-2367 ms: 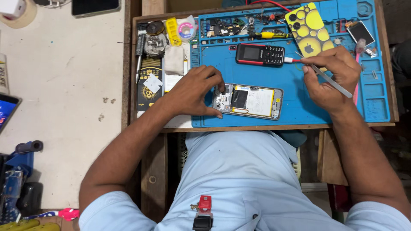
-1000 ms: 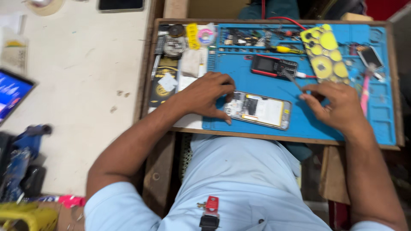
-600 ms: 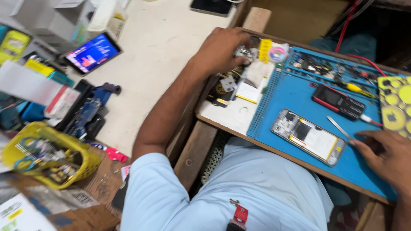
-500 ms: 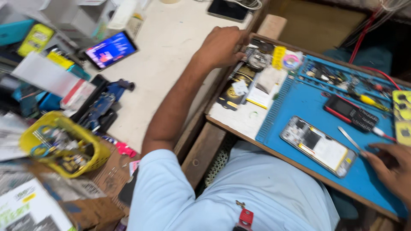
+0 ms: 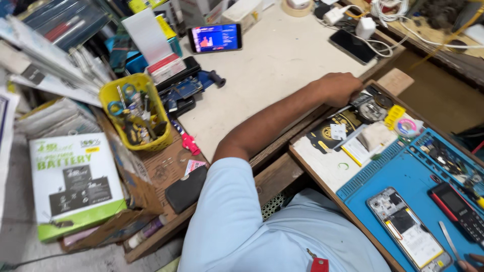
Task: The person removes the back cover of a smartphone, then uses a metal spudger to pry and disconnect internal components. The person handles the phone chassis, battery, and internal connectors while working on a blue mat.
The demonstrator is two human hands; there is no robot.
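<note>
The left hand [image 5: 343, 86] rests curled at the tray's far corner, well apart from the opened phone [image 5: 409, 229] lying diagonally beside the right hand [image 5: 469, 263] (mostly out of frame, grip untellable).

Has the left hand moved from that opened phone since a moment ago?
Yes. The left hand has left the opened phone and now rests at the tray's far corner, beside the round parts.
</note>
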